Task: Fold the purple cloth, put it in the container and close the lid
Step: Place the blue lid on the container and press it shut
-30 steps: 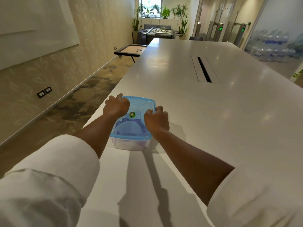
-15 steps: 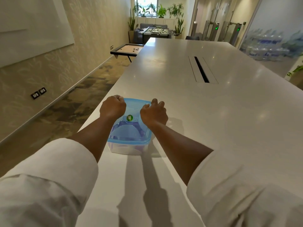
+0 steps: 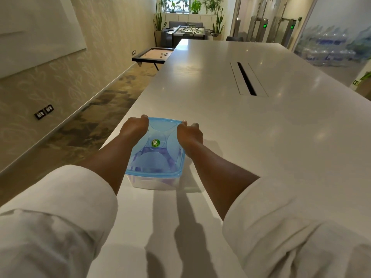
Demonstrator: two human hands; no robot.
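With the purple cloth (image 3: 170, 159) already inside the container (image 3: 154, 182) near the table (image 3: 261, 137) edge, left hand (image 3: 135, 126) and right hand (image 3: 189, 131), both curled, press the lid's (image 3: 160, 155) far corners; they should press evenly round the rim.

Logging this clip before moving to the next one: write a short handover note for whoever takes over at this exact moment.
Left hand: curled on the far left corner of the lid, pressing down.
Right hand: curled on the far right corner of the lid, pressing down.
Things: the container sits near the left edge of the table. The cloth shows purple through the lid, inside.
Done: cloth is in, lid is on.
Left: whether every edge has snapped shut cannot be told; press round the near corners, then let go.
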